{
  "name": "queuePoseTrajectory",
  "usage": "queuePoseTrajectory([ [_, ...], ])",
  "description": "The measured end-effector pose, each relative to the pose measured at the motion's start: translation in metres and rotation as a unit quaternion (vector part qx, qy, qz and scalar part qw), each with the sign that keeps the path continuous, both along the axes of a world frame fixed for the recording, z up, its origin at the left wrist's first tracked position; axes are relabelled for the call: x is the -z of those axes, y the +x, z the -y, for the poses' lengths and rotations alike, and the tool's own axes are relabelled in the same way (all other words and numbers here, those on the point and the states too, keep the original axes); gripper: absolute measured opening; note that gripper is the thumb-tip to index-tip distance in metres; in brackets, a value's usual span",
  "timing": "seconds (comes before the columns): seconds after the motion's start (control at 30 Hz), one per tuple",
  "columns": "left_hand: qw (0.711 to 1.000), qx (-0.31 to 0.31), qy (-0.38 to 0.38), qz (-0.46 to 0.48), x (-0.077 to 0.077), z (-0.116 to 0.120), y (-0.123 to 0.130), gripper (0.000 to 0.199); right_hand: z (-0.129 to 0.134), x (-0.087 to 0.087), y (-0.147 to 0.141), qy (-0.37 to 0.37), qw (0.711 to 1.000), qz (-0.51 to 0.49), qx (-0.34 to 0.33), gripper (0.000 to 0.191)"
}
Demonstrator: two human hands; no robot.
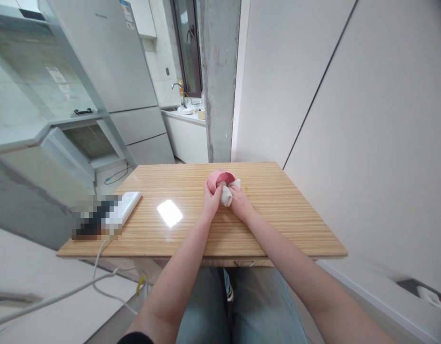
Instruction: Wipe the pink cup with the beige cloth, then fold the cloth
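One pink bowl, held tilted over the far middle of the wooden tabletop, opening turned toward the near right. Clamps its left side with the left grip, thumb at the near rim. Closes the right grip on a white cloth, bunched between both grips and touching the bowl's opening. Cannot tell whether resting the bowl on wood or holding it just above.

Farther left, at the tabletop's edge, shows a white box beside a dark thing, too blurred to name, with a pale cable hanging over the near edge. Shows jeans below. Beyond the far edge, shows a fridge on the left, then a sink with a curved tap, then a bare grey pillar. To the right, shows a pale wall crossed by a dark slanting line.
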State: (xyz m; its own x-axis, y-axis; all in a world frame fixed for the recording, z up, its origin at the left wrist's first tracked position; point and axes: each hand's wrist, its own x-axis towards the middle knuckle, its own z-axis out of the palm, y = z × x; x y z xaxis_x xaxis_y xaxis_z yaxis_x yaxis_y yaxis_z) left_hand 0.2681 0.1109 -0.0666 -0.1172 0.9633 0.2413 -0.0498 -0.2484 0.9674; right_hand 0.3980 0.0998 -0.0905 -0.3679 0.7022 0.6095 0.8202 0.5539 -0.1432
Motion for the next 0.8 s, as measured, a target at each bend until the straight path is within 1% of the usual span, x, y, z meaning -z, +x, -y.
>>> queuePoseTrajectory([
  [0.03,0.999,-0.016,0.017,-0.026,-0.002,0.001,-0.004,0.059,0.000,-0.001,0.001,0.003,1.000,0.009,-0.006,0.024],
  [0.1,0.993,-0.039,0.054,-0.100,-0.006,0.002,-0.013,0.061,0.000,-0.004,0.004,0.009,0.999,0.029,-0.012,0.024],
  [0.17,0.982,-0.049,0.068,-0.169,-0.009,0.004,-0.020,0.067,0.001,-0.005,0.005,0.009,0.999,0.039,-0.007,0.024],
  [0.2,0.979,-0.053,0.065,-0.187,-0.009,0.004,-0.021,0.071,0.001,-0.005,0.005,0.006,0.999,0.038,-0.002,0.023],
  [0.23,0.979,-0.058,0.058,-0.189,-0.008,0.005,-0.020,0.076,0.000,-0.004,0.005,0.002,1.000,0.031,0.002,0.023],
  [0.3,0.984,-0.056,0.049,-0.160,-0.004,0.005,-0.014,0.086,-0.001,-0.001,0.003,-0.007,1.000,-0.001,0.012,0.021],
  [0.37,0.989,-0.030,0.056,-0.132,0.001,0.004,-0.007,0.091,-0.003,0.003,0.000,-0.010,0.999,-0.034,0.013,0.021],
  [0.43,0.990,-0.011,0.068,-0.125,0.003,0.003,-0.003,0.083,-0.004,0.005,-0.001,-0.005,0.999,-0.047,0.003,0.021],
  [0.53,0.987,-0.036,0.082,-0.135,0.000,0.002,-0.011,0.060,-0.003,0.003,0.000,0.008,1.000,-0.019,-0.021,0.023],
  [0.6,0.983,-0.048,0.084,-0.155,-0.005,0.002,-0.020,0.055,-0.001,-0.001,0.001,0.012,1.000,0.010,-0.024,0.023],
  [0.63,0.983,-0.047,0.079,-0.160,-0.007,0.002,-0.023,0.056,0.000,-0.002,0.002,0.012,0.999,0.023,-0.021,0.023],
  [0.7,0.988,-0.043,0.049,-0.141,-0.009,0.001,-0.023,0.064,0.001,-0.004,0.003,0.005,0.999,0.041,-0.004,0.023],
  [0.8,0.998,-0.020,-0.001,-0.061,-0.005,0.001,-0.012,0.085,0.002,-0.004,0.002,-0.012,0.999,0.028,0.036,0.023],
])
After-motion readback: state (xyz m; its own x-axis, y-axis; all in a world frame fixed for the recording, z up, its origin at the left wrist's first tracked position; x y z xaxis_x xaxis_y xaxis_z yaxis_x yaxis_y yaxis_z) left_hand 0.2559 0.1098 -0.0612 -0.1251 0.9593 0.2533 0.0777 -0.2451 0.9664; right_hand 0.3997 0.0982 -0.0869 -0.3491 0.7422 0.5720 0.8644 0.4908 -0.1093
